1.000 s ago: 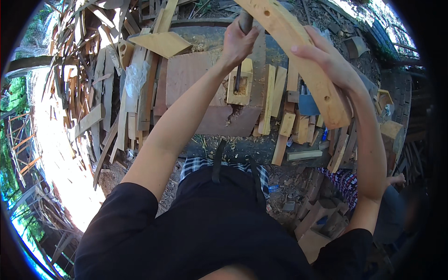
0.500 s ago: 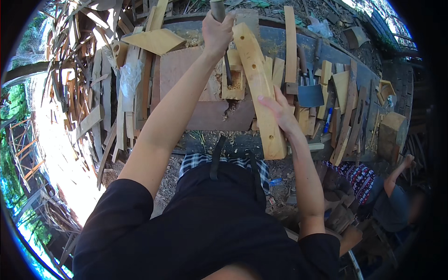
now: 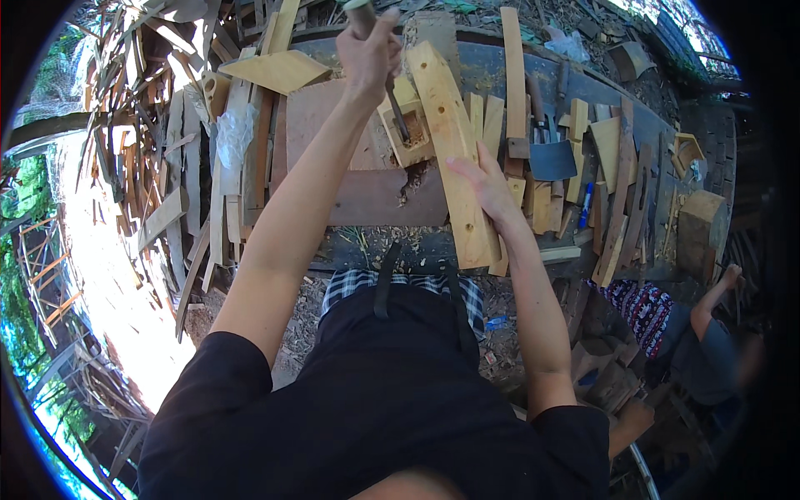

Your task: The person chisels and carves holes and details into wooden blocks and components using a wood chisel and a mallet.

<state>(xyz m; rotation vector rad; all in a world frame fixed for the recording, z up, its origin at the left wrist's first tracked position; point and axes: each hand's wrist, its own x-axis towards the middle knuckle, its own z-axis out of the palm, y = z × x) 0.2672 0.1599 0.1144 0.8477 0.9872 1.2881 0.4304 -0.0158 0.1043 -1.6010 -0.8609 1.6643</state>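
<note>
My left hand (image 3: 367,57) is wrapped round the handle of a chisel (image 3: 397,107), whose dark blade slants down into the hollow of a small wooden block (image 3: 398,151). Loose chips lie inside that hollow. In my right hand (image 3: 485,187) is a long, slightly curved piece of pale wood (image 3: 442,108) with several round holes along it. My thumb lies across its face, and the fingers are partly hidden at its right edge. The upper part of this piece reaches beside the block, at its right.
A reddish-brown board (image 3: 387,204) lies under the block. To the right are wood strips, a dark metal blade (image 3: 552,162) and a blue marker (image 3: 585,206). Scrap planks (image 3: 171,137) crowd the left. Another person (image 3: 698,333) is at the lower right.
My left hand has shifted left, and the chisel leans more. The hollowed block has turned slightly anticlockwise. The holed piece in my right hand has moved a little left and away from me.
</note>
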